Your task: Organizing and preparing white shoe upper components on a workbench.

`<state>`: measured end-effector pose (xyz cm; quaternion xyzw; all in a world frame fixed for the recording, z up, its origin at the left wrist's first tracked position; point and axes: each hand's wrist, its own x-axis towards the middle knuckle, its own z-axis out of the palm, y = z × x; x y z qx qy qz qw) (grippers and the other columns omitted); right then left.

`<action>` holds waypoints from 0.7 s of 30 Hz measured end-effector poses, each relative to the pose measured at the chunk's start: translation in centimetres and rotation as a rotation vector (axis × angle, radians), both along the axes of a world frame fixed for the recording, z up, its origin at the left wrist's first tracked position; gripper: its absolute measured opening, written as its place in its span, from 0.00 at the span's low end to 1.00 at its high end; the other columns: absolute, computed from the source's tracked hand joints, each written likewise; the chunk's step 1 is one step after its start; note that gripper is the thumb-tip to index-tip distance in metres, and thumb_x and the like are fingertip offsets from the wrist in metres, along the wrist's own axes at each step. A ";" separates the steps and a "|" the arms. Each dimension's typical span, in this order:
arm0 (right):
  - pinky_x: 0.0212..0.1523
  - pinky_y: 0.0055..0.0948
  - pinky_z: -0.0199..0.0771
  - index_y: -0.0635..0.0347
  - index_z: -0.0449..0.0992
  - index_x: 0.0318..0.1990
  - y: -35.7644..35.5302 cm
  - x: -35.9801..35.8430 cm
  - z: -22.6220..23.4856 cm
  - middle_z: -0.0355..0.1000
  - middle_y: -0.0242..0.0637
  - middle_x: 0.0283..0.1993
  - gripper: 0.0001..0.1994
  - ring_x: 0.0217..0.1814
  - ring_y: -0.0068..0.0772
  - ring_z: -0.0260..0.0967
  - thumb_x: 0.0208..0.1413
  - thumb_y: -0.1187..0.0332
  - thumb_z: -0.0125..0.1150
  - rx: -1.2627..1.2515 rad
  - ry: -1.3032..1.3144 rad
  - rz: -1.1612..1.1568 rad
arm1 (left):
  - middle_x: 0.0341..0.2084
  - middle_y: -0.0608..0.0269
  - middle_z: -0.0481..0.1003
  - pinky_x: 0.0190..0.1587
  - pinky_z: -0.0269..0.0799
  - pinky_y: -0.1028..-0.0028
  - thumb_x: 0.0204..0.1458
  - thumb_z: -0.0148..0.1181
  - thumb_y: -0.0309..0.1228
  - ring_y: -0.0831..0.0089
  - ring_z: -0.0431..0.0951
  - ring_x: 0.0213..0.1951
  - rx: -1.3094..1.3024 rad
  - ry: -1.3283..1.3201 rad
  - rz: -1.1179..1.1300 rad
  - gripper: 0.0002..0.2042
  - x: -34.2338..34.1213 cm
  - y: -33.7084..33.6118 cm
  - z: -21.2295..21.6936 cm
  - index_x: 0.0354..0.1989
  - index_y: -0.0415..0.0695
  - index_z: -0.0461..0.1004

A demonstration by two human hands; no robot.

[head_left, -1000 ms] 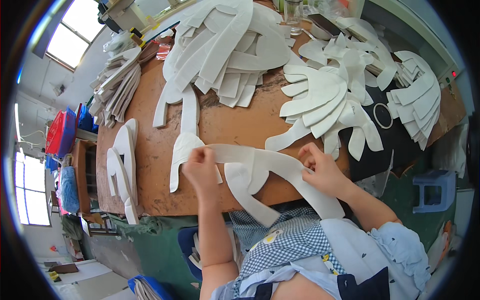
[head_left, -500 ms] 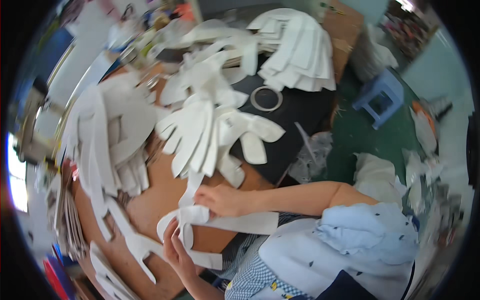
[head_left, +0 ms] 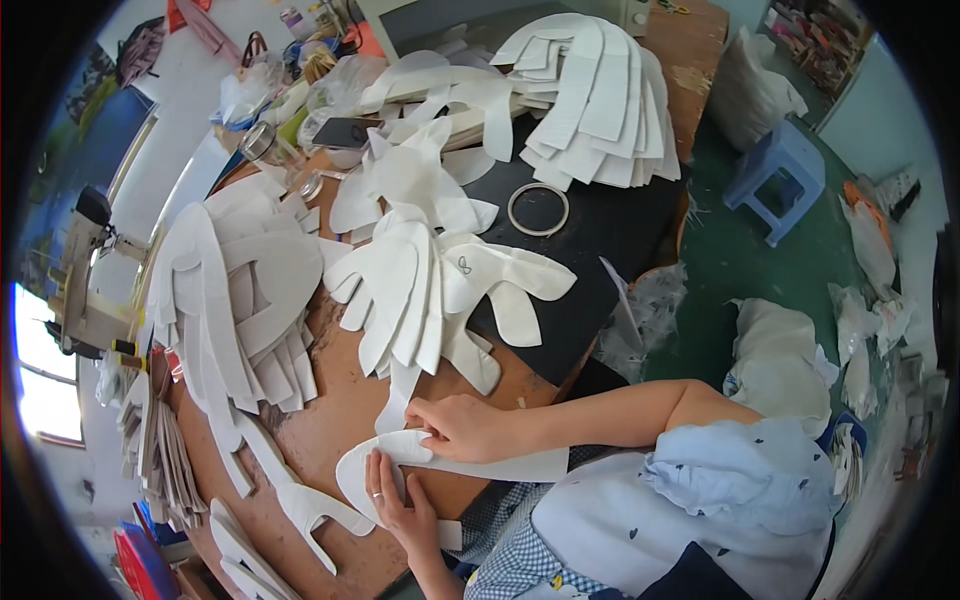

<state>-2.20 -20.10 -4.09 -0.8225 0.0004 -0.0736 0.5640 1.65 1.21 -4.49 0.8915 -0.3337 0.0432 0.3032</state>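
Blue plastic stool (head_left: 775, 175), tape ring (head_left: 538, 208), sewing machine (head_left: 85, 270)

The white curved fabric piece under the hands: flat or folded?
Flat: the white curved fabric piece lies spread on the wooden table.

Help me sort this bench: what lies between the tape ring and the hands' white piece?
In the head view, the fanned stack of white cut pieces lies between the tape ring and the white piece under both hands.

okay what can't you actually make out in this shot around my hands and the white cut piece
- White cut piece, head view: its near end is hidden behind the left hand and the checked shirt.
- Right hand: fingertips curl under, so their grip is hidden.
- Stacked pieces: lower layers are covered.
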 end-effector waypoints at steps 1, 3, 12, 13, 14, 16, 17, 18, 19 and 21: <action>0.32 0.41 0.72 0.65 0.66 0.47 0.0 0.1 -0.2 0.75 0.45 0.27 0.14 0.29 0.47 0.76 0.56 0.70 0.58 0.004 -0.004 0.010 | 0.62 0.47 0.67 0.66 0.58 0.56 0.52 0.56 0.17 0.48 0.64 0.65 0.004 -0.004 0.010 0.24 0.0 -0.1 0.1 0.60 0.35 0.67; 0.30 0.41 0.72 0.65 0.66 0.46 -0.1 0.4 -0.6 0.74 0.43 0.26 0.14 0.28 0.46 0.75 0.54 0.72 0.59 0.010 -0.014 -0.015 | 0.61 0.47 0.67 0.66 0.58 0.56 0.52 0.56 0.18 0.48 0.64 0.65 0.015 0.010 0.014 0.24 -0.1 -0.5 0.3 0.60 0.35 0.67; 0.30 0.40 0.72 0.64 0.67 0.46 -0.1 0.5 -1.0 0.74 0.42 0.26 0.14 0.28 0.45 0.75 0.53 0.73 0.59 0.042 -0.034 0.001 | 0.61 0.48 0.68 0.67 0.59 0.58 0.51 0.57 0.18 0.51 0.66 0.64 0.034 -0.003 0.064 0.24 -0.5 -0.5 0.5 0.59 0.36 0.69; 0.30 0.40 0.72 0.64 0.67 0.46 0.1 0.5 -1.0 0.74 0.42 0.26 0.14 0.28 0.45 0.75 0.53 0.73 0.59 0.049 -0.032 0.015 | 0.61 0.48 0.68 0.67 0.59 0.58 0.51 0.57 0.18 0.51 0.66 0.64 0.040 0.000 0.079 0.24 -0.6 -0.3 0.5 0.59 0.36 0.69; 0.30 0.41 0.72 0.63 0.67 0.46 0.1 0.6 -0.9 0.74 0.43 0.25 0.14 0.28 0.46 0.75 0.53 0.73 0.59 0.041 -0.038 0.005 | 0.61 0.48 0.68 0.66 0.59 0.58 0.51 0.57 0.17 0.51 0.66 0.64 0.034 -0.002 0.076 0.24 -0.6 -0.2 0.5 0.59 0.36 0.69; 0.29 0.41 0.72 0.63 0.68 0.47 0.2 0.7 -0.9 0.74 0.43 0.25 0.14 0.27 0.46 0.75 0.53 0.74 0.59 0.054 -0.040 0.038 | 0.61 0.49 0.68 0.66 0.60 0.59 0.50 0.58 0.17 0.51 0.66 0.63 0.020 -0.016 0.071 0.24 -0.6 0.1 0.3 0.59 0.36 0.70; 0.29 0.42 0.72 0.63 0.68 0.47 0.3 0.8 -1.1 0.74 0.44 0.25 0.14 0.27 0.46 0.75 0.53 0.74 0.59 0.043 -0.050 0.001 | 0.61 0.49 0.68 0.65 0.61 0.59 0.50 0.58 0.16 0.51 0.67 0.63 0.011 -0.028 0.072 0.24 -0.4 0.2 0.2 0.58 0.37 0.70; 0.30 0.42 0.72 0.64 0.68 0.47 0.2 0.8 -1.2 0.74 0.45 0.25 0.14 0.28 0.46 0.75 0.53 0.74 0.60 0.035 -0.060 -0.031 | 0.60 0.49 0.69 0.65 0.62 0.60 0.50 0.59 0.16 0.52 0.67 0.63 0.012 -0.015 0.080 0.23 -0.3 -0.1 0.2 0.58 0.37 0.70; 0.30 0.40 0.74 0.65 0.69 0.46 -0.2 0.7 -0.8 0.74 0.46 0.26 0.14 0.28 0.45 0.76 0.53 0.74 0.61 0.028 -0.024 -0.035 | 0.59 0.50 0.70 0.64 0.63 0.60 0.50 0.59 0.16 0.52 0.68 0.62 0.005 -0.008 0.074 0.23 -0.1 -0.5 0.2 0.57 0.37 0.71; 0.31 0.37 0.75 0.66 0.71 0.47 -0.3 0.8 -0.8 0.75 0.44 0.27 0.14 0.29 0.42 0.77 0.53 0.75 0.63 0.026 0.009 -0.045 | 0.59 0.51 0.71 0.65 0.62 0.60 0.49 0.60 0.17 0.52 0.68 0.62 -0.028 -0.012 0.068 0.23 0.1 -0.7 0.3 0.57 0.37 0.71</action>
